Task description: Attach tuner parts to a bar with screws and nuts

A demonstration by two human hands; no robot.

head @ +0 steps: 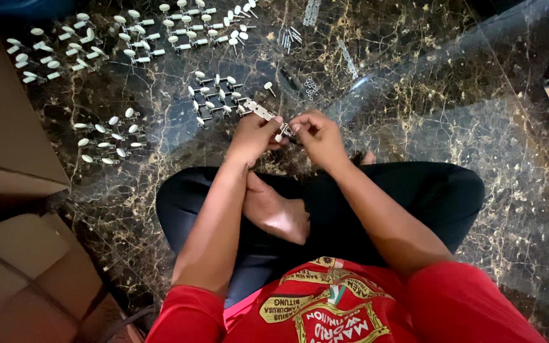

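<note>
Currently: person seated cross-legged on dark marble floor (452, 121). Left hand (253, 134) grip pinching metal strip (260, 110) by near end, strip angled up-left, held above floor just beyond knees, likely to steady it. Right hand (318, 135) fingertips pressed together on small white-knobbed peg (280, 135) at strip end; judged fitting position. Loose pegs (214, 95) grouped just beyond hands, within reach. More rows (106, 136) at floor's left side. Cardboard boxes (7, 127) along left edge.
</note>
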